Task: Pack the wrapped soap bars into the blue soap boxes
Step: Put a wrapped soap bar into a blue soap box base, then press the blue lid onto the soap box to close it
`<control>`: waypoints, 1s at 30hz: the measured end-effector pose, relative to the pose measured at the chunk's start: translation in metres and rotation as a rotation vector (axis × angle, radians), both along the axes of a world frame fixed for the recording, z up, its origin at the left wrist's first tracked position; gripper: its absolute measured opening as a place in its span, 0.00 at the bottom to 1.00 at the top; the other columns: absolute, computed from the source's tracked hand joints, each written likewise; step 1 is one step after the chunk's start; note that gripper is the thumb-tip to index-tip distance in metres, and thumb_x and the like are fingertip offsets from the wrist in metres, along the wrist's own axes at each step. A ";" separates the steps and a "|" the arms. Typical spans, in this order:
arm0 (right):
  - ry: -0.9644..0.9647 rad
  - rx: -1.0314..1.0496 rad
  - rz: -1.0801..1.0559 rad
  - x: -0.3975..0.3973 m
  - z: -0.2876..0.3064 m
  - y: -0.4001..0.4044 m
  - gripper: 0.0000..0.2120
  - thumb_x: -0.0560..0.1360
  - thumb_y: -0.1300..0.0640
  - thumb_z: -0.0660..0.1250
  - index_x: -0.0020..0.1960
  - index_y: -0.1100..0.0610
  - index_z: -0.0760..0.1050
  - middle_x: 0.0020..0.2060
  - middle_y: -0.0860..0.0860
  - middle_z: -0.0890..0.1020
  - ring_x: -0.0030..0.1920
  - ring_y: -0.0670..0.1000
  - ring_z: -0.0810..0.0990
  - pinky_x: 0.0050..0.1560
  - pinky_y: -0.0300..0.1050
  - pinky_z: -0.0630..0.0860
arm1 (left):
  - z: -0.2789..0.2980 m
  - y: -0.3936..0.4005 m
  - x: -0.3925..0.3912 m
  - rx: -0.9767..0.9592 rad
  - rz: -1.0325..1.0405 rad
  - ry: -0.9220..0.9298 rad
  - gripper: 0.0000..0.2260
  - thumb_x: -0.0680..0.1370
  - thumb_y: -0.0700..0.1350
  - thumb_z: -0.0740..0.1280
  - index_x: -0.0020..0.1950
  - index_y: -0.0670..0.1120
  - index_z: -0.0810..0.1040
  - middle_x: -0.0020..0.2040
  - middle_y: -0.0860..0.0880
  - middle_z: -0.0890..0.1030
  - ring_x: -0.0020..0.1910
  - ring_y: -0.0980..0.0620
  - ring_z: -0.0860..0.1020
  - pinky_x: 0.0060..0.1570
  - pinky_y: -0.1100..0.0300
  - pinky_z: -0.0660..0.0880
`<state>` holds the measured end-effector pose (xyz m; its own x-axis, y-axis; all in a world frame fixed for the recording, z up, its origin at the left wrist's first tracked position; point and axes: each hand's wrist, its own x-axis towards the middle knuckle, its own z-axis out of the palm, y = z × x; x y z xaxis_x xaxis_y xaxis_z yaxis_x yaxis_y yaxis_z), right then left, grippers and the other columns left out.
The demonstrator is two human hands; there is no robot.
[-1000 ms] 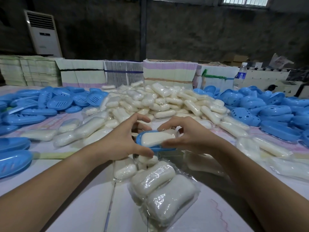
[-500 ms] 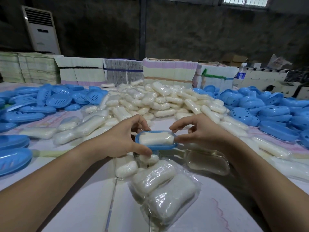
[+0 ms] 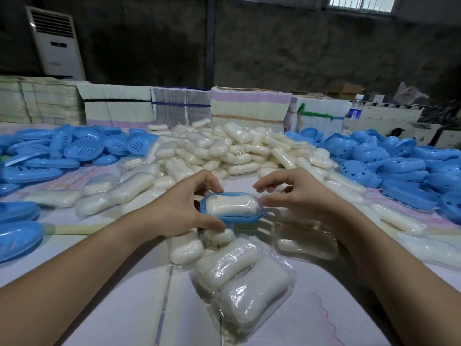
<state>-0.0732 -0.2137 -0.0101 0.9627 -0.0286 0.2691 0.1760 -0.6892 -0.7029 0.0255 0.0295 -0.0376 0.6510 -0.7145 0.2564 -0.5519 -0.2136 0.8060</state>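
A blue soap box (image 3: 230,219) floats above the table at centre, with a white wrapped soap bar (image 3: 232,205) lying in it. My left hand (image 3: 182,208) grips the box's left end, thumb under its front edge and fingers behind. My right hand (image 3: 296,196) is at the right end; its thumb touches the rim and the other fingers are lifted and spread above. A large heap of wrapped soap bars (image 3: 224,151) fills the table's middle. Blue box halves lie in piles at left (image 3: 74,148) and right (image 3: 399,166).
Several wrapped bars (image 3: 239,278) lie just below my hands, and a clear wrapped one (image 3: 306,240) sits under my right wrist. Bundled flat cartons (image 3: 249,106) line the table's far edge. A water bottle (image 3: 354,112) stands at back right, an air conditioner (image 3: 56,43) at back left.
The soap bar has settled flat into the blue box. My right hand's fingers have lifted off the bar and opened, leaving the thumb at the rim. The left hand keeps its grip.
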 end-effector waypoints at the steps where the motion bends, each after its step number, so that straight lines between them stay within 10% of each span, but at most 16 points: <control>1: -0.046 0.028 -0.027 0.001 0.000 -0.004 0.10 0.69 0.57 0.77 0.48 0.45 0.84 0.41 0.39 0.84 0.42 0.40 0.79 0.43 0.31 0.74 | -0.001 0.000 0.001 -0.002 0.000 -0.005 0.25 0.54 0.55 0.81 0.47 0.61 0.75 0.56 0.52 0.81 0.56 0.50 0.79 0.54 0.43 0.80; 7: -0.264 0.134 -0.562 0.014 -0.002 -0.069 0.11 0.71 0.56 0.71 0.51 0.45 0.81 0.43 0.43 0.84 0.41 0.43 0.80 0.40 0.36 0.74 | -0.004 0.000 0.008 0.032 -0.004 -0.003 0.31 0.52 0.59 0.83 0.52 0.63 0.77 0.54 0.59 0.82 0.53 0.57 0.81 0.46 0.54 0.82; 13: 0.054 -0.311 -0.993 0.016 -0.010 -0.159 0.25 0.74 0.55 0.63 0.71 0.48 0.69 0.64 0.56 0.75 0.66 0.61 0.69 0.58 0.53 0.73 | -0.004 -0.002 0.009 0.094 0.016 -0.011 0.36 0.58 0.47 0.86 0.63 0.60 0.77 0.57 0.59 0.81 0.49 0.61 0.82 0.39 0.61 0.80; 19: 0.332 -0.553 -0.968 0.021 -0.015 -0.200 0.20 0.79 0.56 0.58 0.70 0.48 0.70 0.69 0.58 0.69 0.70 0.62 0.64 0.67 0.56 0.68 | -0.006 -0.002 0.015 0.110 -0.001 -0.102 0.38 0.48 0.65 0.80 0.58 0.65 0.79 0.54 0.71 0.79 0.52 0.68 0.79 0.45 0.68 0.75; 30: 0.311 -0.639 -1.150 0.044 -0.014 -0.223 0.22 0.72 0.40 0.70 0.57 0.53 0.72 0.55 0.54 0.77 0.57 0.58 0.75 0.46 0.48 0.70 | -0.014 -0.004 0.029 0.037 -0.005 -0.118 0.44 0.39 0.73 0.78 0.55 0.74 0.77 0.50 0.67 0.83 0.48 0.64 0.83 0.41 0.77 0.74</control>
<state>-0.0293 -0.4369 -0.0239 0.5014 -0.8056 0.3156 -0.8236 -0.5562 -0.1113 0.0545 0.0258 -0.0514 0.6142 -0.7280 0.3046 -0.6440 -0.2392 0.7267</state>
